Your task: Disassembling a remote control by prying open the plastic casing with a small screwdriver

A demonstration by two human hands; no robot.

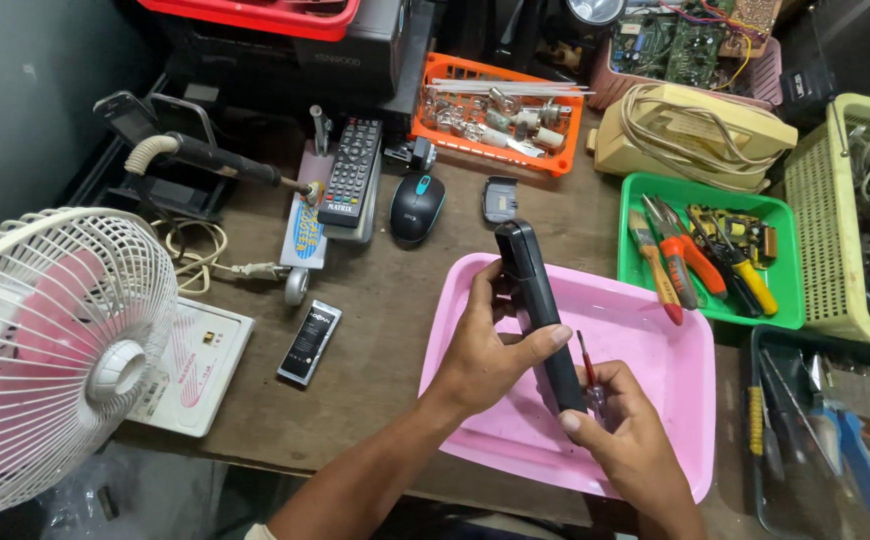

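My left hand (483, 352) grips a long black remote control (535, 300) by its middle, holding it on edge above a pink plastic tray (655, 350). My right hand (627, 430) touches the remote's near end with its fingers and holds a small screwdriver (588, 368) with a red and clear handle, its shaft lying beside the remote. A small dark battery cover (500, 199) lies on the wooden table beyond the tray.
White fan (50, 340) at left. A second remote (350, 172), computer mouse (417, 207), soldering iron (220, 160) and flat black battery (309, 342) lie on the table. Green tray of tools (705, 250), orange basket (495, 112), beige telephone (690, 135) and yellow basket (855, 220) at right.
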